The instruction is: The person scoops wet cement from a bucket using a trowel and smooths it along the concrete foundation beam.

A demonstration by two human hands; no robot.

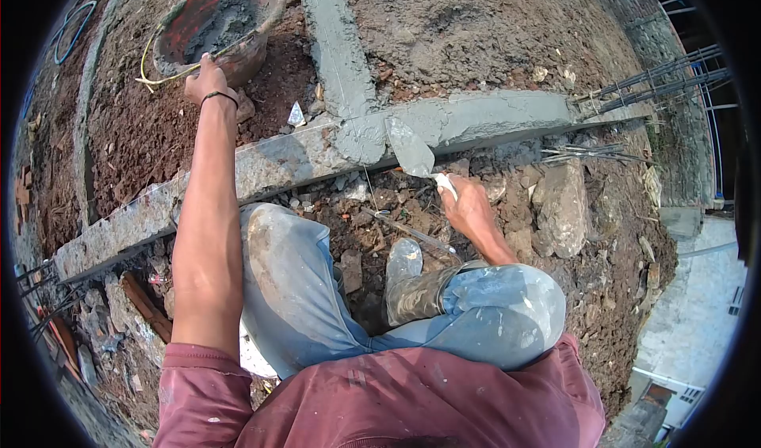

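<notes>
At the upper left my left hand (209, 82) is closed on the near rim of a worn mortar bucket (252, 61), which is tilted and has grey wet mortar (228, 22) inside. A yellow cord (151, 52) runs along the bucket's side. My right hand (474, 217) grips the white handle of a pointed trowel (410, 148). The trowel blade, smeared with mortar, lies against the edge of the concrete beam (261, 167), where a second mortar-coated strip (337, 48) joins it. Fresh smooth mortar (499, 119) covers the beam to the right of the blade.
Rebar ends (666, 83) stick out past the beam's right end. Loose stones, including a large rock (561, 210), lie on the near side. A thin string (369, 185) runs down from the beam. A small pale pointed piece (296, 115) sits on the soil.
</notes>
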